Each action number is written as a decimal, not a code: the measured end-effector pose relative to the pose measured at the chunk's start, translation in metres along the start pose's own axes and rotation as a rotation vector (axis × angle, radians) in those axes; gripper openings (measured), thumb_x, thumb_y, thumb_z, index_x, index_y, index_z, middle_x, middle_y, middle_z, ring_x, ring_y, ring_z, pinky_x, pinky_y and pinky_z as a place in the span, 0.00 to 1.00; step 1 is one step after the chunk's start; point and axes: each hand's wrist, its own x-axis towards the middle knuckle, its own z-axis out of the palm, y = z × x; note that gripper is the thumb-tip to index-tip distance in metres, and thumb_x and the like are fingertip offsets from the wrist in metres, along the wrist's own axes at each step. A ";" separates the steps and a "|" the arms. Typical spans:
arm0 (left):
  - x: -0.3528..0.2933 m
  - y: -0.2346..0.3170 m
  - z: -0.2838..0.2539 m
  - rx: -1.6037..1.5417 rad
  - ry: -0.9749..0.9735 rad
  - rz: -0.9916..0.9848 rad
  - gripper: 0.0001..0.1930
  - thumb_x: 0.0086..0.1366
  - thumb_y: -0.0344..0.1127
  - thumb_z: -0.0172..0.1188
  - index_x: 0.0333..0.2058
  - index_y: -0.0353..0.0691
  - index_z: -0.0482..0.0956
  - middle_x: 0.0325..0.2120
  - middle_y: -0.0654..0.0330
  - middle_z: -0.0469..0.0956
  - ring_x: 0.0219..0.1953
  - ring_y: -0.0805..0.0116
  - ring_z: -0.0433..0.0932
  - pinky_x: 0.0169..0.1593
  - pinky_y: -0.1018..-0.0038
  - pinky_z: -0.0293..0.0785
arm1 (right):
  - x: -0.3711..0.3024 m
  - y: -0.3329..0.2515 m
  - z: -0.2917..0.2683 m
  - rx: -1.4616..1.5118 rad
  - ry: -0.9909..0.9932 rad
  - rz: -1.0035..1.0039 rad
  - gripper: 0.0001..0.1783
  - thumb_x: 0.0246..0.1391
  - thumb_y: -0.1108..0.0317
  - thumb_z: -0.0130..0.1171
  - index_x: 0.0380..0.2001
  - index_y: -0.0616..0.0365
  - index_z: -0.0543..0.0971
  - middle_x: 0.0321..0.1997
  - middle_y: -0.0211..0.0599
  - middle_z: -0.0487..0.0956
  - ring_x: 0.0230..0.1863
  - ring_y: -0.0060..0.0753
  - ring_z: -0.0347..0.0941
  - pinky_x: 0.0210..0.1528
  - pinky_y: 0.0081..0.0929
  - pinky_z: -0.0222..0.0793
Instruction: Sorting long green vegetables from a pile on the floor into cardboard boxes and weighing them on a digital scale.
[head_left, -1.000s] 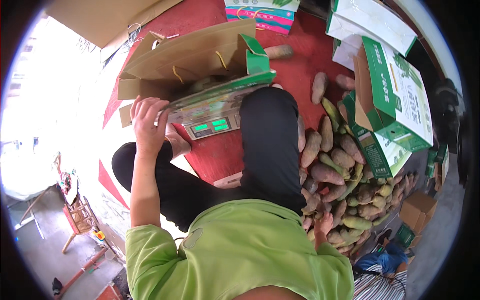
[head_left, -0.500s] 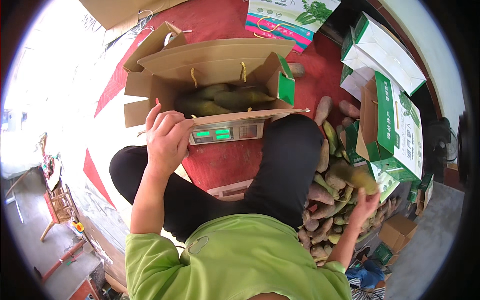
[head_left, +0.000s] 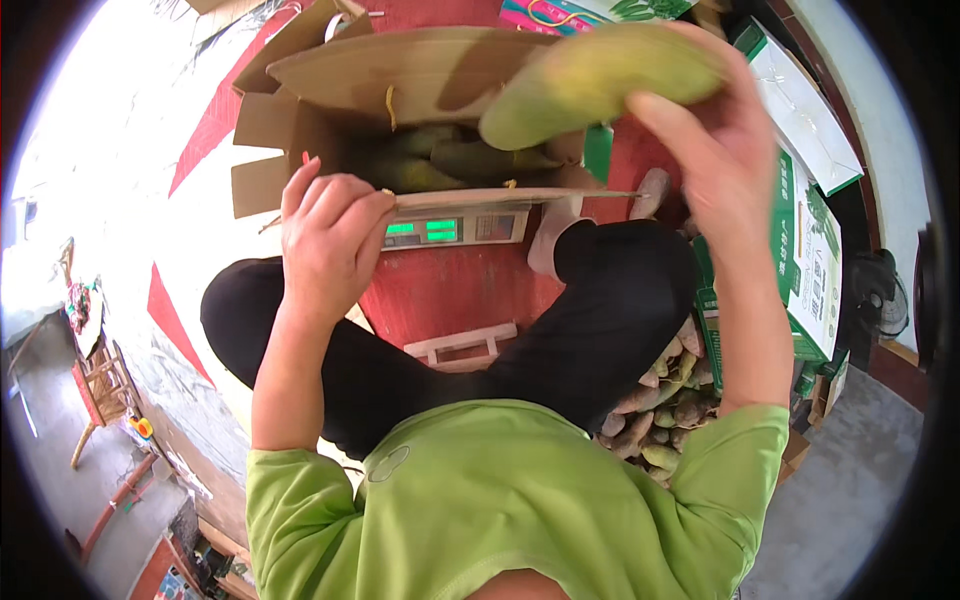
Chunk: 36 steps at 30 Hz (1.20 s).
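Observation:
My right hand is wrapped round a large green radish, slightly blurred, held up over the right end of an open brown carton. Several green radishes lie inside that carton, which has yellow cord handles. At its near left corner, my left hand grips the edge of the near flap, fingers bent and thumb against the board. Below this flap shows a scale with lit green displays; the carton appears to rest on it.
Beyond my right knee lies a pile of radishes. White-and-green cartons stand at the right, with a black fan behind them. A pink box is at the far side. A wooden chair stands at the left.
My right hand has carried the radish from the pile at the right up and leftward to above the carton. My left hand stays on the flap. The whole view has shifted slightly.

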 end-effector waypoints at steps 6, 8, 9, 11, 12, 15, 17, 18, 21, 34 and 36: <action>-0.001 -0.004 0.002 -0.011 -0.006 -0.005 0.04 0.53 0.30 0.62 0.29 0.43 0.79 0.26 0.65 0.74 0.35 0.65 0.75 0.56 0.57 0.64 | 0.029 0.036 0.081 -0.215 -0.057 0.016 0.26 0.39 0.72 0.69 0.44 0.61 0.73 0.41 0.39 0.75 0.43 0.34 0.72 0.45 0.28 0.69; -0.001 -0.004 0.003 -0.010 0.003 0.002 0.04 0.53 0.30 0.62 0.29 0.43 0.79 0.27 0.65 0.74 0.35 0.65 0.75 0.56 0.58 0.64 | 0.031 0.054 0.082 -0.285 -0.083 -0.078 0.24 0.40 0.71 0.68 0.43 0.62 0.73 0.42 0.42 0.75 0.44 0.39 0.73 0.48 0.30 0.69; 0.000 -0.003 0.004 -0.029 0.008 0.000 0.04 0.53 0.29 0.62 0.29 0.42 0.80 0.28 0.64 0.75 0.35 0.64 0.75 0.56 0.58 0.64 | 0.030 0.062 0.075 -0.458 -0.185 -0.149 0.24 0.41 0.70 0.67 0.44 0.62 0.73 0.43 0.44 0.75 0.45 0.42 0.73 0.49 0.31 0.68; 0.002 -0.002 0.002 -0.036 0.005 0.010 0.05 0.52 0.29 0.62 0.29 0.42 0.80 0.28 0.63 0.75 0.36 0.63 0.75 0.56 0.58 0.64 | 0.026 0.053 0.051 -0.683 -0.382 -0.127 0.23 0.44 0.68 0.65 0.44 0.63 0.73 0.45 0.48 0.76 0.48 0.46 0.73 0.51 0.33 0.68; 0.004 0.000 0.004 -0.043 0.008 0.017 0.05 0.51 0.28 0.62 0.30 0.42 0.80 0.28 0.62 0.75 0.36 0.62 0.75 0.56 0.58 0.64 | 0.022 0.044 0.040 -0.708 -0.366 -0.105 0.23 0.44 0.68 0.65 0.44 0.63 0.73 0.45 0.48 0.76 0.48 0.46 0.73 0.51 0.33 0.68; 0.001 0.002 0.001 -0.003 -0.041 -0.005 0.06 0.50 0.27 0.61 0.30 0.39 0.80 0.29 0.59 0.76 0.37 0.60 0.76 0.58 0.59 0.64 | -0.002 0.009 -0.002 -0.452 -0.261 0.098 0.18 0.49 0.70 0.62 0.43 0.65 0.75 0.42 0.47 0.79 0.45 0.40 0.75 0.50 0.28 0.69; -0.003 0.004 -0.006 0.062 -0.013 0.006 0.07 0.51 0.26 0.61 0.31 0.38 0.80 0.29 0.58 0.77 0.38 0.59 0.76 0.58 0.59 0.64 | -0.030 -0.012 -0.031 -0.196 -0.138 0.242 0.15 0.52 0.74 0.59 0.44 0.66 0.74 0.40 0.41 0.80 0.39 0.25 0.75 0.43 0.21 0.70; -0.005 0.001 -0.001 0.054 -0.021 0.012 0.08 0.52 0.25 0.61 0.33 0.39 0.80 0.30 0.58 0.77 0.38 0.58 0.75 0.58 0.60 0.64 | -0.042 -0.024 -0.044 -0.196 -0.085 0.316 0.15 0.53 0.76 0.58 0.45 0.65 0.74 0.39 0.39 0.80 0.37 0.20 0.75 0.40 0.18 0.70; -0.004 0.004 0.008 0.077 -0.031 0.027 0.07 0.56 0.26 0.61 0.35 0.40 0.81 0.33 0.60 0.79 0.41 0.60 0.76 0.58 0.60 0.64 | -0.099 -0.027 -0.093 -0.265 0.113 0.442 0.14 0.55 0.74 0.57 0.45 0.63 0.75 0.39 0.32 0.79 0.38 0.19 0.73 0.40 0.18 0.69; -0.004 -0.015 0.013 0.027 0.126 0.120 0.07 0.63 0.23 0.56 0.39 0.33 0.80 0.35 0.56 0.80 0.39 0.61 0.77 0.43 0.69 0.74 | -0.426 0.149 -0.080 -0.551 0.346 0.946 0.13 0.46 0.64 0.61 0.36 0.57 0.80 0.35 0.49 0.80 0.39 0.49 0.77 0.42 0.35 0.72; -0.006 -0.017 0.014 0.033 0.148 0.127 0.07 0.64 0.24 0.56 0.39 0.33 0.80 0.35 0.56 0.80 0.39 0.61 0.77 0.43 0.69 0.74 | -0.451 0.156 -0.066 -0.617 0.302 1.048 0.13 0.46 0.65 0.61 0.36 0.58 0.80 0.34 0.46 0.81 0.38 0.44 0.78 0.41 0.33 0.72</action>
